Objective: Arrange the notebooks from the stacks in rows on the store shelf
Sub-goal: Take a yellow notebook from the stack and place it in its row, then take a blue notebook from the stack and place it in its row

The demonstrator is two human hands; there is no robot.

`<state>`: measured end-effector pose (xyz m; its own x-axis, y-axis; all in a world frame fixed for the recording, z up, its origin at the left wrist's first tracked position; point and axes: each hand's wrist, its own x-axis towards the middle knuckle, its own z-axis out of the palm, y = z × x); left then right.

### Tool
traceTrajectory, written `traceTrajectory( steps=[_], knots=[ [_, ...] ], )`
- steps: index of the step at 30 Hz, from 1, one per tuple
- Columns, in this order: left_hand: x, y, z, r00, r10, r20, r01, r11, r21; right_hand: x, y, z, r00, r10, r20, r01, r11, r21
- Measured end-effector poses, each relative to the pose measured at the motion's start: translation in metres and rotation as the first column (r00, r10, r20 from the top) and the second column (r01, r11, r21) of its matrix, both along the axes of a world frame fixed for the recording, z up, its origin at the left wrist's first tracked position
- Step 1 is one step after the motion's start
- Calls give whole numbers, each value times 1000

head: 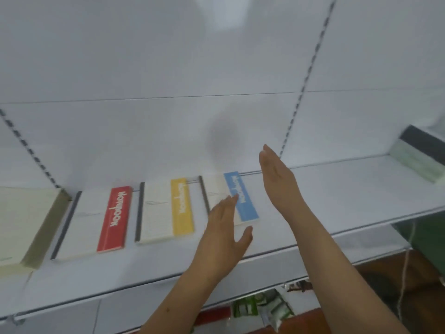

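Note:
Three notebooks lie flat in a row on the white shelf (337,201): one with a red band (113,219), one with a yellow band (181,206) and one with a blue band (243,196). My left hand (224,235) hovers over the near part of the blue-banded notebook, fingers straight, holding nothing. My right hand (277,179) stands edge-on just right of that notebook, fingers straight and empty. A stack of notebooks (26,225) with a pale cover sits at the far left. Another stack (419,155) lies at the far right of the shelf.
The shelf's back panel has slotted uprights (305,78). Bare shelf surface stretches between the blue-banded notebook and the right stack. Below the shelf's front edge lie green packets (260,307) and a white cord (404,273) over a brown floor.

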<state>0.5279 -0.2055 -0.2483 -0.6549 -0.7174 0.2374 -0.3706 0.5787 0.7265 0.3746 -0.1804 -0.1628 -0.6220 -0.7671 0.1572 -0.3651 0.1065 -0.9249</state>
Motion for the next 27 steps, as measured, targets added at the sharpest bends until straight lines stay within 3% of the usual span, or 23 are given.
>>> traceTrajectory(
  steps=[6,10,16,27],
  knots=[
    [-123,88,8,978,-206,-11,206,978,-15,-104,116,18,979,-199,-33,197,978,-61],
    [-214,167,8,935,-355,12,354,935,21,-190,212,24,923,-351,-158,352,936,-19],
    [-309,252,0,860,-508,58,505,862,48,-284,329,24,850,-500,-167,508,861,8],
    [-446,270,-8,823,-561,91,564,826,-9,-400,382,12,799,-557,-227,579,815,39]
  ],
)
